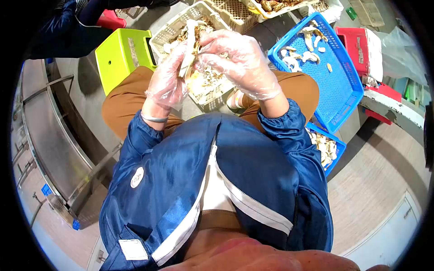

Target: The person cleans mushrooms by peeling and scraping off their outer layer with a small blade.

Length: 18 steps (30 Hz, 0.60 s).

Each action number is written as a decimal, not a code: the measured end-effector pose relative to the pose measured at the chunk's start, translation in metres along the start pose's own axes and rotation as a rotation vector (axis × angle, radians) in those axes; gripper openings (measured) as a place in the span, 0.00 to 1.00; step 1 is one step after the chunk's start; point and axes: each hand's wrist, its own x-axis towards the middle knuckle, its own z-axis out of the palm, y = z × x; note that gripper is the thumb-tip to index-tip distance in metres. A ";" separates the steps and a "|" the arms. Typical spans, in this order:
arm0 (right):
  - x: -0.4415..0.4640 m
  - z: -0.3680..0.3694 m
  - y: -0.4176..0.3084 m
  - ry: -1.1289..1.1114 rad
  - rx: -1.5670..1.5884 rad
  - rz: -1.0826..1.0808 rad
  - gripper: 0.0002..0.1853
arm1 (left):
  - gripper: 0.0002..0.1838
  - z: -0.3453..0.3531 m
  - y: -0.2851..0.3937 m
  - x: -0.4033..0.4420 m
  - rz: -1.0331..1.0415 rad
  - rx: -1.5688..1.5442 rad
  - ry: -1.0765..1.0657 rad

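Both of my hands wear clear plastic gloves and are raised over my lap. My left hand point(168, 77) is closed around a long, pale mushroom point(190, 47) with brown patches, held roughly upright. Close against its right side, my right hand point(246, 63) has its fingers bent in a pinch, the fingertips at the mushroom. Whether a small tool is between those fingers is hidden. Below the hands stands a cream plastic basket point(156, 39) holding brown and pale mushroom scraps point(209, 86).
To the right is a blue tray point(334, 97) with several pale mushroom pieces point(311, 56); a lower blue basket point(339, 149) holds more. A lime-green stool point(118, 61) is at left, a red stool point(355, 49) at right. Another person's dark sleeve point(61, 34) shows upper left.
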 end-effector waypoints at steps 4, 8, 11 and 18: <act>-0.002 0.006 0.002 -0.019 0.009 -0.009 0.06 | 0.22 0.002 -0.007 0.000 0.167 0.191 0.030; -0.003 0.008 -0.003 -0.028 -0.021 0.060 0.05 | 0.24 -0.002 -0.014 0.000 0.216 0.198 0.019; -0.003 0.008 -0.004 -0.005 -0.137 0.021 0.05 | 0.24 -0.001 -0.013 0.001 0.169 0.155 0.026; 0.002 -0.011 0.023 0.376 -0.166 0.002 0.08 | 0.18 -0.012 -0.003 -0.003 -0.106 -0.206 -0.200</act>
